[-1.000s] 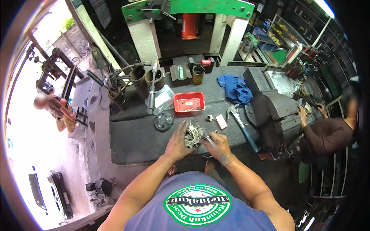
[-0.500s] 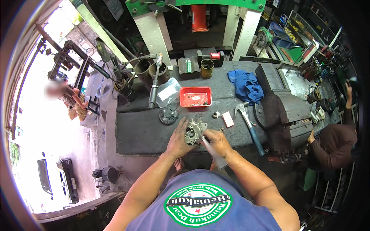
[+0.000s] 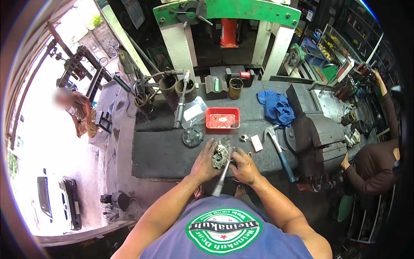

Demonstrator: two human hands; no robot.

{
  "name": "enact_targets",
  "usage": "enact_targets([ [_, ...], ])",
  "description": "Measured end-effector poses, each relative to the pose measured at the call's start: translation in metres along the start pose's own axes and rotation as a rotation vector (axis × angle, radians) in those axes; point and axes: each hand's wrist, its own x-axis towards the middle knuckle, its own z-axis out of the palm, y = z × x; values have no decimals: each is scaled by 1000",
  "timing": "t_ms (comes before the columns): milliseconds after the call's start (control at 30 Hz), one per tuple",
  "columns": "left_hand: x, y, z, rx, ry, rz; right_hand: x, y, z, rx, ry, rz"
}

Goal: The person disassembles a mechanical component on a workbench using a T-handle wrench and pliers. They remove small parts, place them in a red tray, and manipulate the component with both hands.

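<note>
Nearest is the person's blue shirt (image 3: 161, 241) with its round green-and-white emblem. Just beyond it, a long metal tool (image 3: 222, 178) slants between the hands, its wide end toward the shirt and its narrow end at the right side of a metal part (image 3: 220, 156). This part, a pale, round casting with a dark hollow, is at the near edge of the dark bench (image 3: 159, 156). The left hand (image 3: 204, 163) cups it from the left, its grip curled only partway, fingers along the casting's side. The right hand (image 3: 244, 165) has its grip nearly closed on the tool's narrow end, beside the casting.

To the right of the right hand lies a hammer (image 3: 282, 156), blue handle near, head far. Between them are a pale pink box (image 3: 257, 143) and a small metal fitting (image 3: 244, 137). Left of these, beyond the left hand, rests a round black slotted cover (image 3: 192, 137). Farther on stands a red tray (image 3: 223, 111) with small pieces inside; a clear plastic container (image 3: 196, 113) lies to its left, and a crumpled blue cloth (image 3: 277, 108) to its right. A rusty can (image 3: 235, 90) stands beyond the tray. Farthest, behind the bench, rises a green-and-white frame (image 3: 258, 17).
</note>
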Motion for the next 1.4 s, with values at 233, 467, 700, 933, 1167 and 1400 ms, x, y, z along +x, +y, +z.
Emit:
enact_targets([
  [233,4,4,-2,296,5,341,-2,6,-15,56,-65,-155],
  [467,27,-4,19,159,-46,388,-8,14,2,-276,16,-159],
  [700,34,-4,16,436,-152,489,-9,26,-5,30,-30,-34],
  [933,31,4,24,393,34,523,-14,19,4,150,28,-104],
  [1167,31,7,24,399,4,560,-4,30,12,39,-42,-275],
  [1400,33,3,29,401,2,465,-13,21,12,5,231,-221],
])
